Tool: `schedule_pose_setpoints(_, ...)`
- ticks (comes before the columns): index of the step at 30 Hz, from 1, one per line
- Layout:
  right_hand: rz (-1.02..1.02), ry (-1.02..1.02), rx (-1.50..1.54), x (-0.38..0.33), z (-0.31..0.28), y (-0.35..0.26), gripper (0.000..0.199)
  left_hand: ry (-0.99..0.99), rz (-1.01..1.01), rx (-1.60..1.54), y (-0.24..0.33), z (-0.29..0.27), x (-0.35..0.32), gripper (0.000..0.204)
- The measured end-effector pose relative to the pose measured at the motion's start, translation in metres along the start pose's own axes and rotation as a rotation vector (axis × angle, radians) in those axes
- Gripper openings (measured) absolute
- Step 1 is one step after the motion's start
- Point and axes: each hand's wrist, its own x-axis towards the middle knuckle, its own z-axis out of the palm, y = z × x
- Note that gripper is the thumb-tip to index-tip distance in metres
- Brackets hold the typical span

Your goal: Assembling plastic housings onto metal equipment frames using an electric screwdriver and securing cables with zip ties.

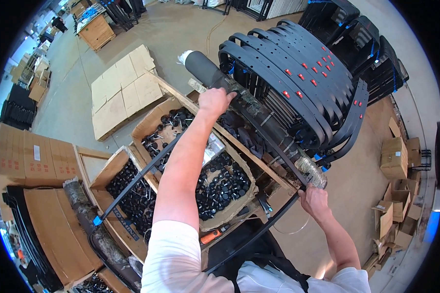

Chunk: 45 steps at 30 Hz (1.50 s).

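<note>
**Two hands grip the corners of a black metal frame**

The left hand (pixel 214 101) is closed, fingers curled down and thumb forward, at the far corner of a black, U-shaped tubular metal frame (pixel 143 173); just how its fingers wrap the bar is hidden. The right hand (pixel 315 200) is closed around the frame's near corner, thumb against the bar. The frame's crossbar runs between the two hands, beside a long dark-grey padded roll (pixel 274 124) with a worn, tape-wrapped surface. Its two legs slant toward the person's left: one passes under the left forearm to a blue tip (pixel 98 220), the other crosses in front of the torso.

Below the left forearm, inside the far wooden edge (pixel 252 157) of the worktop, sits a brown cardboard tray (pixel 151 118) holding round black knobs with metal screws (pixel 222 190). Near its lower edge lies an orange-handled tool (pixel 211 236). Beyond the roll stand nested black curved metal frames (pixel 288 83) with red caps. Past the worktop's far left corner lies a flat tan cardboard sheet (pixel 124 93).
</note>
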Motion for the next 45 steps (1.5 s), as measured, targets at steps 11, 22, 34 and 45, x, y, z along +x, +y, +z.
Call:
schedule_pose_setpoints(11,-0.028,0.066,0.061,0.004,0.005,-0.006,0.037,0.137,0.422,0.086,-0.033,0.003,-0.011,0.037)
schedule_pose_setpoints(22,0.010,0.004,0.054,0.002,0.005,0.000,0.038,0.267,-0.119,-0.267,-0.144,0.116,-0.217,0.015)
schedule_pose_setpoints(34,0.008,-0.008,-0.040,0.005,0.008,-0.011,0.041,-0.062,-0.317,0.125,-0.232,0.169,-0.133,0.036)
schedule_pose_setpoints(45,-0.018,0.154,-0.056,-0.010,0.025,0.013,0.046,0.455,-0.563,-0.542,-0.196,0.197,-0.140,0.030)
